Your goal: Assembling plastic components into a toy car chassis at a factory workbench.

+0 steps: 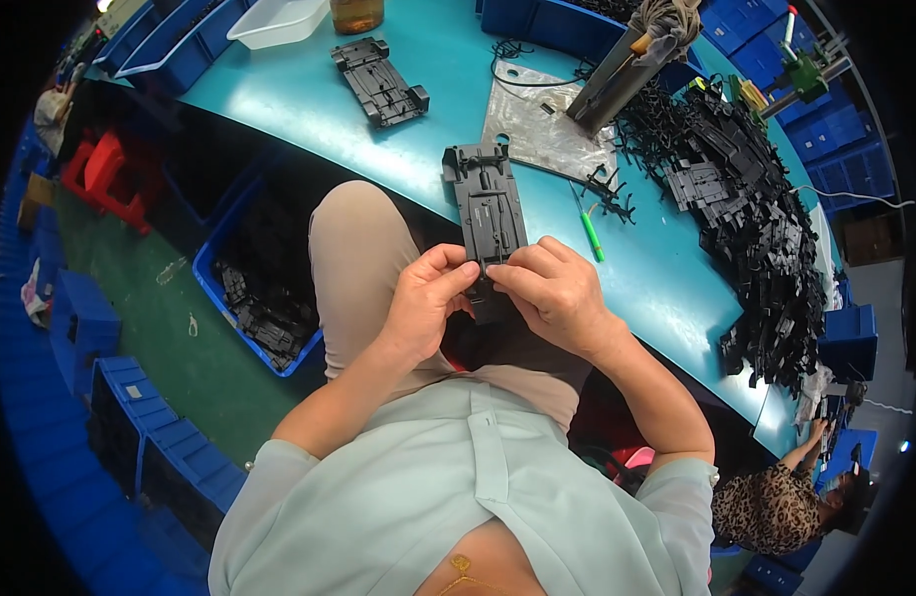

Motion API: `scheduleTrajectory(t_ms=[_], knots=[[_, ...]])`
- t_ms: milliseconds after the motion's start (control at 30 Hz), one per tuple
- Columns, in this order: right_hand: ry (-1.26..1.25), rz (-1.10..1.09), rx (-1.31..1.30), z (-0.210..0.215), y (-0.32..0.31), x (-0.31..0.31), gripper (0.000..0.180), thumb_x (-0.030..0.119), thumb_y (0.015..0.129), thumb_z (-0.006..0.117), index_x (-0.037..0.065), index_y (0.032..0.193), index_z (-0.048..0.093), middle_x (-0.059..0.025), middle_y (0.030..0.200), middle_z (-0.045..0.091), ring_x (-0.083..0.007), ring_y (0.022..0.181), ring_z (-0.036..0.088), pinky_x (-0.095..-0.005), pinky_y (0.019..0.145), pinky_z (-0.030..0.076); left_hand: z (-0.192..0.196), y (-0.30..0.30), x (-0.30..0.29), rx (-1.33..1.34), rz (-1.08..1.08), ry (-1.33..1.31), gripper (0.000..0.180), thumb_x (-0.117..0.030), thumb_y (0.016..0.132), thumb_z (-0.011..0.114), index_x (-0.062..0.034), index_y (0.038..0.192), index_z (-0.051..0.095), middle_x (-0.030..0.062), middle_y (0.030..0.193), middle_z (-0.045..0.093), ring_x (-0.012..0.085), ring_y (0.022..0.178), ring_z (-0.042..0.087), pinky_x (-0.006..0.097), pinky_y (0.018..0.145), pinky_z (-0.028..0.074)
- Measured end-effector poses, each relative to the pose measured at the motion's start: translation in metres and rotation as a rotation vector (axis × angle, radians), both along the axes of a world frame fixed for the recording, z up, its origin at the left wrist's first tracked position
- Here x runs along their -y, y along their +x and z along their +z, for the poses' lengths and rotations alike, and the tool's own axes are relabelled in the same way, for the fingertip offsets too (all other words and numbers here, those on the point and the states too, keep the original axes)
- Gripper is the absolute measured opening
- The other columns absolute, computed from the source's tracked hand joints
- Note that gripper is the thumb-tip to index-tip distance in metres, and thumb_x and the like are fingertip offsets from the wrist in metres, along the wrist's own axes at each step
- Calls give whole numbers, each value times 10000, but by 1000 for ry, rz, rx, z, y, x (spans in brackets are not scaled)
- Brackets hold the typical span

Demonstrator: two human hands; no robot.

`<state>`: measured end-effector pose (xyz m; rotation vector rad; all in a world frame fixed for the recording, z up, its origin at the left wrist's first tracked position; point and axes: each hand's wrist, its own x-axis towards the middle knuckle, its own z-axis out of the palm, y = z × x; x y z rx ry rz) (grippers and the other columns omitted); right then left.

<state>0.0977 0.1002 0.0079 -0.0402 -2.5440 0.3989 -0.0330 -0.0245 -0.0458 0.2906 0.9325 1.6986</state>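
Note:
A black plastic toy-car chassis [490, 204] points away from me, its far end at the edge of the teal table and its near end over my lap. My left hand [430, 296] pinches its near left corner between thumb and fingers. On the near right corner, my right hand [552, 295] presses with thumb and index finger; whether a small part sits under those fingertips is hidden. Another black chassis [380, 83] lies farther off on the table. To the right of the held one rests a green-handled pick [591, 236], beside some thin black branching plastic pieces [613, 194].
A metal plate [537, 124] with an upright post [617, 89] stands beyond my hands. A big heap of black parts [746, 219] covers the table's right side. Below left, a blue crate [214, 288] holds more chassis. A co-worker [780, 507] sits at far right.

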Motion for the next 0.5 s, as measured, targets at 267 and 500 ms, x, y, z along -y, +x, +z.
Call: scheduleTrajectory(t_ms=[267,500], knots=[[-36,-11,-36,0,4,8,303,-56,604,668,51,888,665,-49,774,579,-224,639,526,-320,543,448,10,7,4,58,24,42,81,-87,916,586,-48,987,590,19,899,645,72,782,605,201,635,477],[-27,-16,-114,-6,7,16,367,-70,594,662,35,946,666,-55,812,586,-221,651,521,-312,545,446,27,10,6,92,68,-17,91,-68,909,588,-26,990,595,41,911,649,94,806,612,222,711,499]])
